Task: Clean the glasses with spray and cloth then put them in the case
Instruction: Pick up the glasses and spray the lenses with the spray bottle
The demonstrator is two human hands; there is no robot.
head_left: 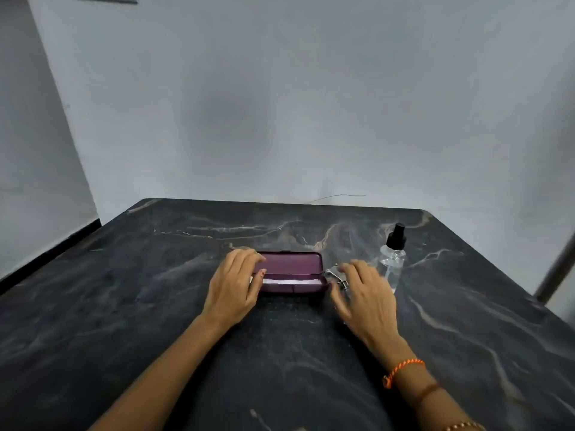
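case: purple hard oblong glasses case, lid up, white cloth inside, mid dark marble table
L hand: curled on case's left end
R hand: fingers relaxed over thin metal-frame glasses, grip unclear
spray: clear bottle w/ black pump, upright, right of glasses
labels: no writing legible

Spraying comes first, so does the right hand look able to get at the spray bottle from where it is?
Probably yes: the right hand lies open just beside the spray bottle, which stands upright with nothing between them.
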